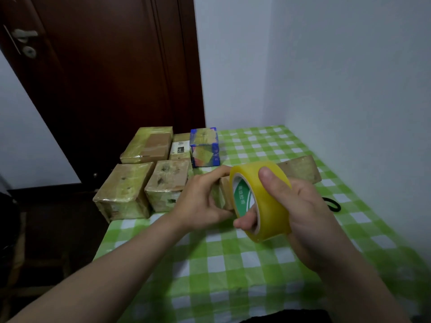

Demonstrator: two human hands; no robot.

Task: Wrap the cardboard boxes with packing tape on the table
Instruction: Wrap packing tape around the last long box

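My right hand (300, 206) grips a yellow roll of packing tape (268, 201), thumb on its outer face and fingers through the green-lined core. My left hand (203, 201) holds the near end of a long cardboard box (300, 169); the roll and both hands hide most of this box. The roll sits right against the box end. Several taped cardboard boxes stand at the table's left: one at the near left (123, 190), one beside it (168, 183), and one behind (149, 145).
A blue taped box (204, 148) and a box with a white label (180, 148) stand at the back. A black looped band (332, 205) lies at the right on the green checked tablecloth (233, 264). A dark wooden door (105, 78) is left; walls close the right.
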